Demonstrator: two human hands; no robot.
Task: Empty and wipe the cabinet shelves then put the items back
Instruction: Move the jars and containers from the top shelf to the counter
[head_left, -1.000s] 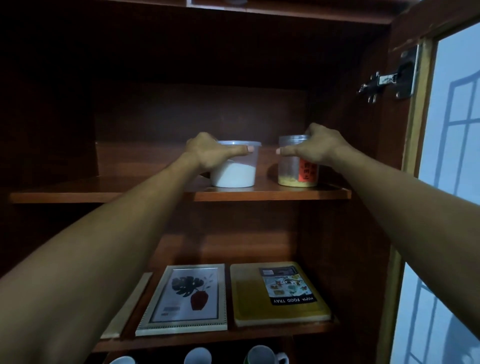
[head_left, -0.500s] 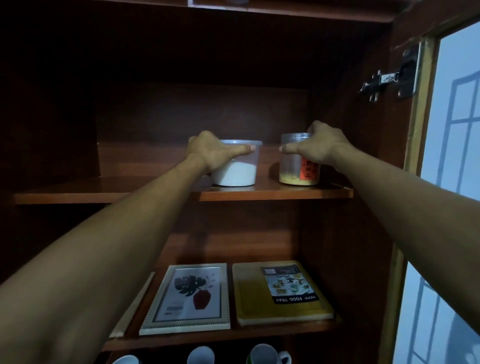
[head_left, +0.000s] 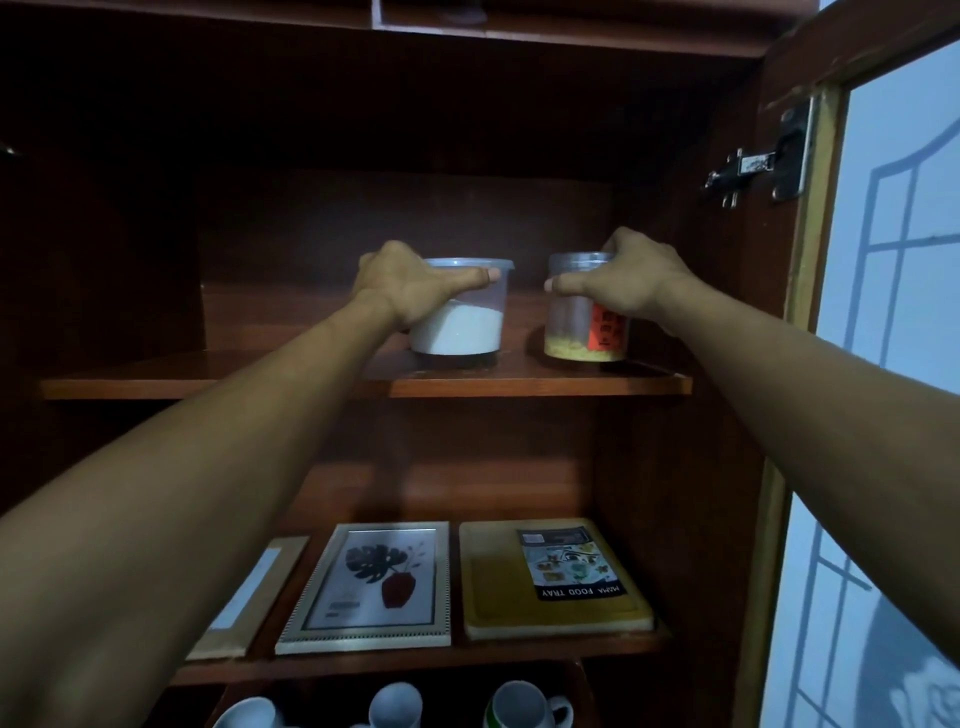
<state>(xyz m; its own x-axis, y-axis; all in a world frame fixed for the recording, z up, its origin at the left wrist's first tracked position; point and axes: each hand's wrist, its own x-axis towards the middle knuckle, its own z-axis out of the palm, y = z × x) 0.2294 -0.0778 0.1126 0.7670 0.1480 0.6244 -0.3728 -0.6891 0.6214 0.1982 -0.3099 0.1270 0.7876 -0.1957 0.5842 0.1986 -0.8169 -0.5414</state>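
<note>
1. Grip: the left hand grasps the tub of white powder, with the thumb across its near wall. The right hand grasps the jar, with the fingers over the lid.
2. Location: both containers are on the upper shelf, right of centre. The tub is left of the jar and apart from it.
3. Change over the last 1 s: almost none. Both grips hold, and neither container has shifted along the shelf. It cannot be determined whether the tub has begun to lift.
4. Meaning: emptying is at the grasp stage, and lift-out is probably next. The frame, tray and cups below are still to be removed.
</note>
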